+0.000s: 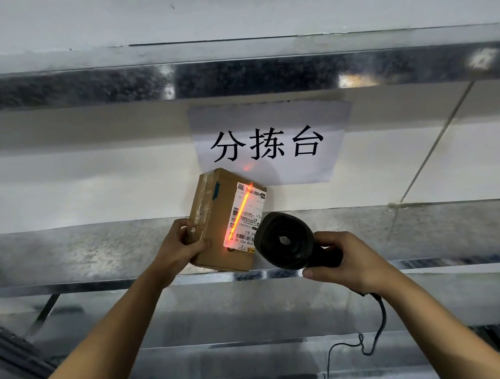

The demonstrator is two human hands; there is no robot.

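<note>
Backdrop: metal sorting bench (76,256), paper sign (268,145) on the wall.
Grips: your left hand (176,246) clasped the cardboard box (212,226); your right hand (353,258) wrapped the scanner (284,242) handle.
Relation: box sat just left of the scanner (red beam ran lengthwise along its label (251,211)).

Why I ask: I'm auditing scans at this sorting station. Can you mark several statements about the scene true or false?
1. The left hand holds the cardboard box. True.
2. The right hand holds scissors. False: it grips a black scanner.
3. The red scan line falls across the box's label. True.
4. The scanner is cordless. False: a cord hangs from it.
</note>
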